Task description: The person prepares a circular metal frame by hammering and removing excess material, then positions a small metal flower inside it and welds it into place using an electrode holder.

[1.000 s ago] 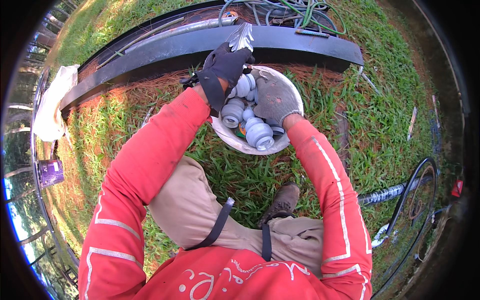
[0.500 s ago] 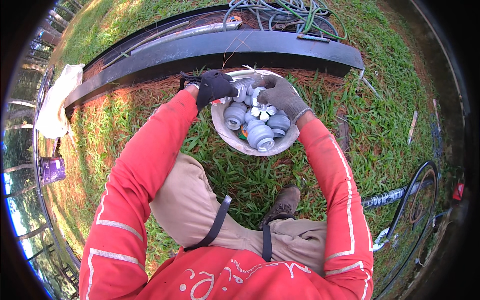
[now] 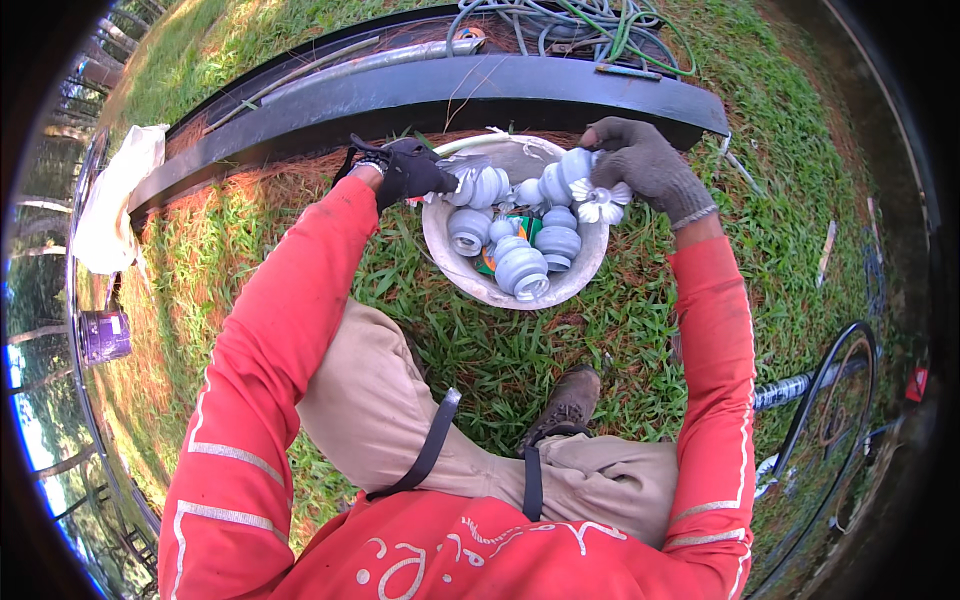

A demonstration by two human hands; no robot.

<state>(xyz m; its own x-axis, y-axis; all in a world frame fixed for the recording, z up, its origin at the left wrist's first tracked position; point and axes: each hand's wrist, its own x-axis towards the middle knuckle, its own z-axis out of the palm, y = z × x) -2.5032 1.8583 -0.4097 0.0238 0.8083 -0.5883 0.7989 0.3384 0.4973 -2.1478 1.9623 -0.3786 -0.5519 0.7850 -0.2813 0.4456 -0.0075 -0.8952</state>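
Observation:
A white round basin (image 3: 445, 262) on the grass holds several grey rounded, ribbed fittings (image 3: 520, 266), with a green and orange object (image 3: 529, 228) among them. My left hand (image 3: 402, 172), in a black glove, is closed at the basin's upper-left rim, against pale grey pieces; what it grips is unclear. My right hand (image 3: 640, 165), in a grey glove, grips a grey fitting (image 3: 568, 172) with a white petalled end (image 3: 603, 203) at the upper-right rim.
A long black metal beam (image 3: 350, 110) lies beyond the basin, with pipes (image 3: 370, 72) and coiled hoses (image 3: 560, 22) behind. A white sack (image 3: 115, 195) and purple bucket (image 3: 105, 335) are at left. A black hose loop (image 3: 812, 405) and pipe lie at lower right.
My right hand has moved right and up from inside the basin to its rim, lifting a fitting. My left hand has come down from the beam and shifted left; the silver leaf piece is no longer raised.

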